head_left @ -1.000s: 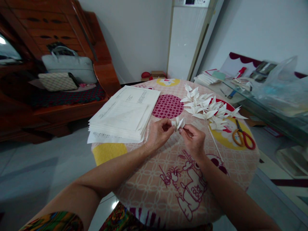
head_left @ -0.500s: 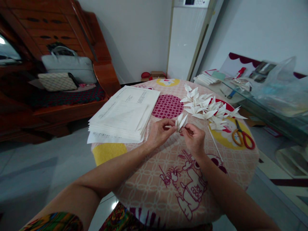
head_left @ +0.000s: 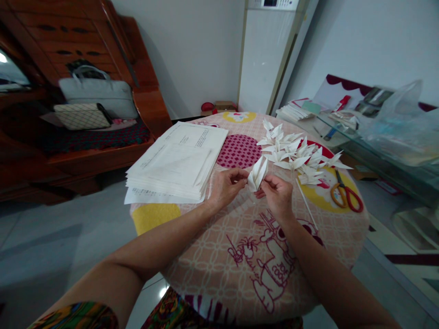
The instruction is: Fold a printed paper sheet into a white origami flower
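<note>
Above the middle of the cloth-covered table, a white folded paper piece [head_left: 258, 174] with pointed tips stands between my two hands. My left hand [head_left: 227, 186] pinches its left edge between thumb and fingers. From the other side, my right hand [head_left: 277, 194] grips the lower right edge, fingers curled. Just beyond lies a heap of white folded paper pieces [head_left: 291, 148] with pointed tips. A thin white stick [head_left: 307, 204] rests right of my right hand. To the left of my left hand sits a stack of printed paper sheets [head_left: 178, 157].
Scissors [head_left: 346, 192] with orange-red handles lie near the right edge of the round table [head_left: 206, 256]. A glass-topped stand [head_left: 377, 160] on the right holds a plastic bag [head_left: 398, 123] and papers. A wooden sofa [head_left: 144, 100] with bags on it stands at the left.
The folded paper piece has turned in my hands and now shows a broader, flatter face. My fingers have shifted slightly on its edges. The other things lie as before.
</note>
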